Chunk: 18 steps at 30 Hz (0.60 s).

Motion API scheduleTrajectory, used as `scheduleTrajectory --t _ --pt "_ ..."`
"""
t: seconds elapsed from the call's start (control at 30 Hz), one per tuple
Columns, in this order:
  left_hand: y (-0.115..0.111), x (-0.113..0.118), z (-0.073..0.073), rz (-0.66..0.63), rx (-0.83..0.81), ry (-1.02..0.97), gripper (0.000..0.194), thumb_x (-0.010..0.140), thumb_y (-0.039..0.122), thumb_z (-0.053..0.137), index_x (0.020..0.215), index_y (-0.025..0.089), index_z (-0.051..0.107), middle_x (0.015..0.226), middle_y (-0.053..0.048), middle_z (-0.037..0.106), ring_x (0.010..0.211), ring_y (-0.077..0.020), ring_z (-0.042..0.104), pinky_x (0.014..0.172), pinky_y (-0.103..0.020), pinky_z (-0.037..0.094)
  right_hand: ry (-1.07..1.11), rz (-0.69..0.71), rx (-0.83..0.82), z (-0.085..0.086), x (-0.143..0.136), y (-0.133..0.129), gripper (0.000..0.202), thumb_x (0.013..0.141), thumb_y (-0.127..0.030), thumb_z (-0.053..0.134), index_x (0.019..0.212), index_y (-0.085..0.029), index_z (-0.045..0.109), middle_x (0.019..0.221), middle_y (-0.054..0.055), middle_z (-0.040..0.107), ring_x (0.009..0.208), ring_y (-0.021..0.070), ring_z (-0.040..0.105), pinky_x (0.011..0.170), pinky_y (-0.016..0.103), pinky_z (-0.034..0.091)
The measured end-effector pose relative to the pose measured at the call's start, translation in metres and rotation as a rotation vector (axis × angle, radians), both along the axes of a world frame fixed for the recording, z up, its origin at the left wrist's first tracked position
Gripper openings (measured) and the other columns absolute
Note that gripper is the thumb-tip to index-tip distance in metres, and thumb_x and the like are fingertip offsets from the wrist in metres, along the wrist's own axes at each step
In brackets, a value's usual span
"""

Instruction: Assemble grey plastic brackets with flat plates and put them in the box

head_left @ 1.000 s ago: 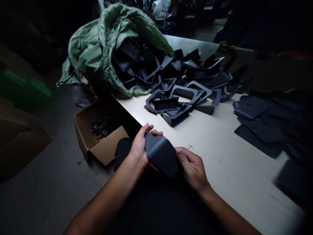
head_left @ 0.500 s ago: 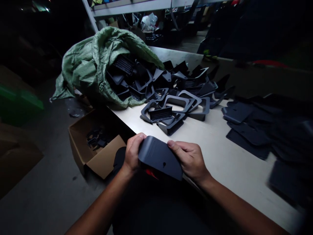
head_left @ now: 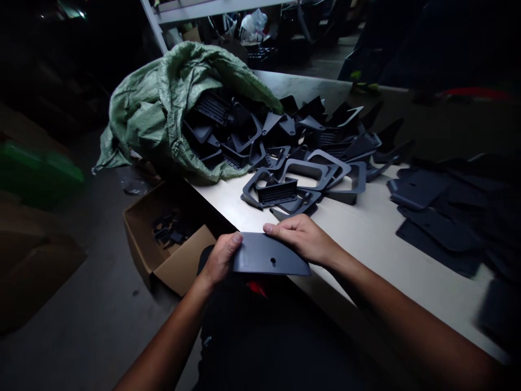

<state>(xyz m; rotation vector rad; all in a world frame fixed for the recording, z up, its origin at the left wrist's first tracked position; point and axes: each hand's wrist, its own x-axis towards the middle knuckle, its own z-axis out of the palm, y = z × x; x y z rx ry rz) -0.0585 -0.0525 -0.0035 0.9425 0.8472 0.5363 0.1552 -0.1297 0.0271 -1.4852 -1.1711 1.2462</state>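
Note:
A dark grey plastic part [head_left: 271, 255] with a keyhole-shaped slot is held between my two hands, over my lap at the table's edge. My left hand [head_left: 222, 258] grips its left end, thumb on the upper corner. My right hand [head_left: 303, 239] closes on the far edge, the thumb lying along the top; its other fingers are partly hidden behind the part. Just beyond lies a heap of similar dark plastic parts [head_left: 305, 174], spilling from the mouth of a green woven sack [head_left: 146, 119] on the table.
Flat dark parts [head_left: 439, 217] lie piled on the right of the pale table [head_left: 358, 233]. An open cardboard box [head_left: 140, 244] holding small black pieces stands below on the left. A green crate [head_left: 40, 174] is at the far left, and a shelf edge [head_left: 215, 12] runs behind.
The part has been tilted and now shows a flatter, narrower face. My right hand has moved up and left along its far edge. The view has shifted slightly left.

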Motion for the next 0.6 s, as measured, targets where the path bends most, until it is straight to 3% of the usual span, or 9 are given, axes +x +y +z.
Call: scheduleTrajectory --t 0.1,0.17,0.23,0.33,0.43,0.53,0.6 --pt "0.006 0.0 0.004 -0.14 0.026 0.002 0.049 0.075 0.06 0.083 0.074 0.012 0.071 0.06 0.001 0.054 0.052 -0.0101 0.043 0.05 -0.024 0.031 -0.013 -0.118 0.036 -0.002 0.001 0.002 0.062 0.09 -0.072 0.066 0.062 -0.017 0.073 0.056 0.001 0.06 0.051 0.0137 0.05 0.048 0.027 0.035" --pt "0.007 0.0 0.004 -0.132 -0.004 -0.016 0.047 0.073 0.057 0.084 0.073 0.012 0.071 0.058 0.001 0.054 0.051 -0.01 0.044 0.05 -0.023 0.031 -0.108 -0.25 0.144 -0.004 0.006 0.0 0.054 0.092 -0.067 0.067 0.077 -0.018 0.081 0.072 0.006 0.073 0.068 0.0202 0.065 0.06 0.031 0.048" --pt "0.007 0.0 0.002 -0.028 -0.002 -0.047 0.044 0.073 0.055 0.084 0.073 0.012 0.071 0.06 0.0 0.057 0.052 -0.011 0.047 0.052 -0.023 0.035 -0.195 -0.397 0.226 -0.007 0.015 -0.006 0.046 0.092 -0.063 0.071 0.091 -0.018 0.084 0.087 0.008 0.079 0.082 0.0251 0.071 0.074 0.036 0.054" --pt "0.007 0.0 -0.002 0.218 0.05 -0.112 0.04 0.075 0.053 0.082 0.079 0.014 0.075 0.068 -0.002 0.066 0.059 -0.0136 0.055 0.06 -0.025 0.045 -0.067 -0.516 0.164 -0.012 0.025 -0.02 0.049 0.087 -0.065 0.076 0.091 -0.017 0.083 0.086 0.011 0.08 0.078 0.0256 0.074 0.077 0.04 0.058" --pt "0.006 0.002 -0.004 0.33 0.125 -0.142 0.036 0.078 0.051 0.081 0.082 0.015 0.076 0.071 -0.001 0.066 0.063 -0.0138 0.056 0.063 -0.024 0.046 0.249 -0.379 0.0 -0.015 0.015 -0.032 0.057 0.083 -0.07 0.078 0.093 -0.013 0.081 0.084 0.013 0.079 0.073 0.0242 0.075 0.073 0.037 0.061" --pt "0.001 0.003 -0.004 0.256 0.204 -0.116 0.034 0.082 0.049 0.079 0.08 0.016 0.074 0.07 0.0 0.063 0.065 -0.0135 0.053 0.065 -0.024 0.043 0.489 -0.217 -0.093 -0.013 -0.012 -0.033 0.057 0.081 -0.066 0.082 0.103 -0.014 0.079 0.094 0.013 0.08 0.079 0.0233 0.077 0.074 0.033 0.061" --pt "-0.004 0.002 -0.005 0.174 0.241 -0.069 0.034 0.082 0.048 0.081 0.078 0.016 0.073 0.069 0.001 0.062 0.065 -0.0133 0.052 0.064 -0.024 0.041 0.614 -0.22 -0.102 -0.011 -0.028 -0.03 0.05 0.083 -0.061 0.083 0.1 -0.014 0.078 0.092 0.011 0.08 0.079 0.022 0.076 0.076 0.033 0.061"
